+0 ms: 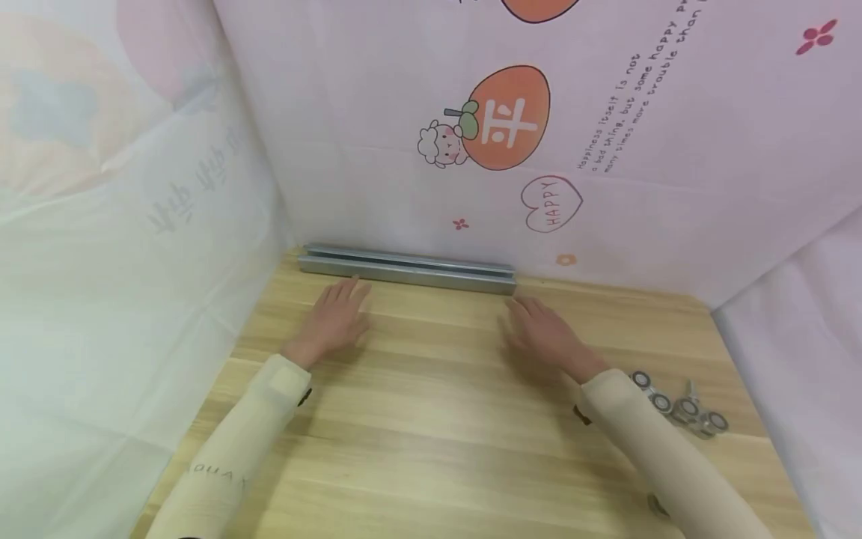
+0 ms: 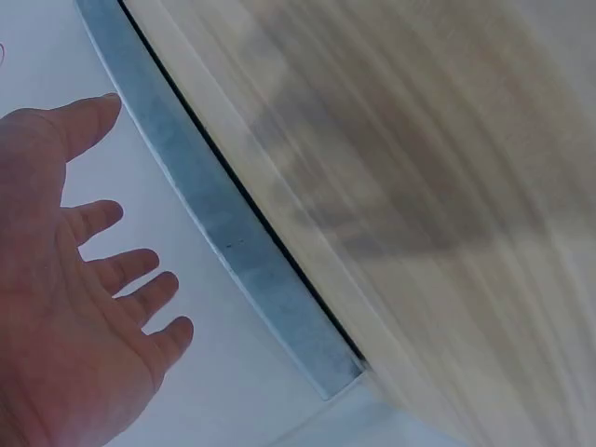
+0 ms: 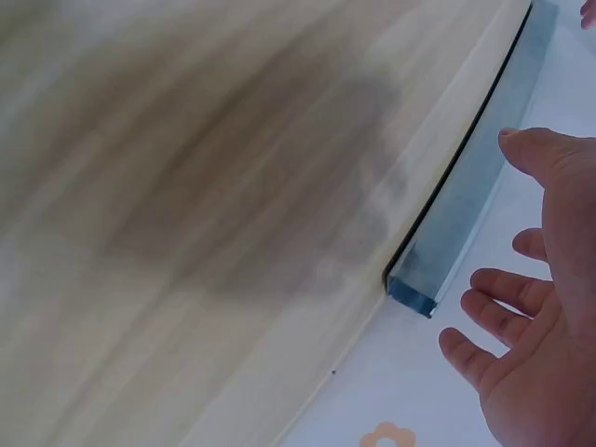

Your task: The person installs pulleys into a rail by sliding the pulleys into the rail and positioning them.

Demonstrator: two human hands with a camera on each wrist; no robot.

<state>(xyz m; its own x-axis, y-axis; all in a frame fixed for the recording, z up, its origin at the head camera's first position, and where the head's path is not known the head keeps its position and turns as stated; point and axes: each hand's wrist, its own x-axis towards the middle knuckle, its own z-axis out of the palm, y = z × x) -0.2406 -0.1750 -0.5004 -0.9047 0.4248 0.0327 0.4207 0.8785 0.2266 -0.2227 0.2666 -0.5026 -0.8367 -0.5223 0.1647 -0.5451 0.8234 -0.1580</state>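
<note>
A long grey metal channel point(image 1: 407, 274) lies along the back edge of the wooden table, its slotted side up. My left hand point(image 1: 334, 318) hovers in front of the channel's left part, fingers spread and holding nothing. Near the channel's right end is my right hand point(image 1: 544, 329), also with loose, spread fingers and nothing in it. In the left wrist view the channel point(image 2: 219, 205) runs diagonally past the left hand point(image 2: 70, 307). The right wrist view has the channel's end point(image 3: 419, 279) beside the right hand point(image 3: 540, 317). Neither hand visibly grips it.
Small metal brackets with wheels point(image 1: 687, 408) lie on the table point(image 1: 431, 449) at the right, partly behind the right sleeve. Another small piece point(image 1: 656, 505) shows below that sleeve. Printed white cloth point(image 1: 377, 112) stands as walls behind and on both sides.
</note>
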